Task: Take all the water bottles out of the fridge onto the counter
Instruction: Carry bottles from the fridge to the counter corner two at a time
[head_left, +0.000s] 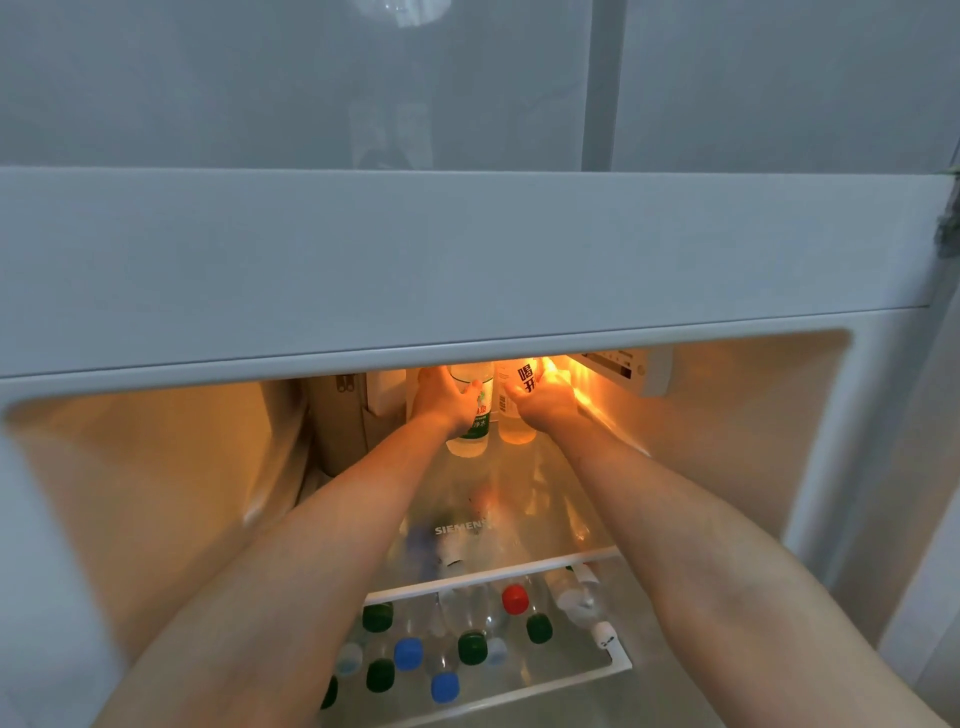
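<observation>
Both my arms reach deep into the open fridge, onto its upper glass shelf (519, 499). My left hand (441, 400) grips a clear water bottle with a green label (475, 426) standing at the back. My right hand (543, 397) grips a second bottle with a white label and dark characters (519, 415) right beside it. Both bottles stand upright with their bases on the shelf. Their tops are hidden behind the fridge's upper frame. On the shelf below stand several more bottles with green (378, 617), blue (408, 653), red (515, 598) and white (602, 634) caps.
The fridge's white upper frame (467, 270) hangs low over the opening. A grey zipped bag (340, 426) stands at the back left of the upper shelf. A white control panel (623, 371) sits at the top right, next to the glowing lamp.
</observation>
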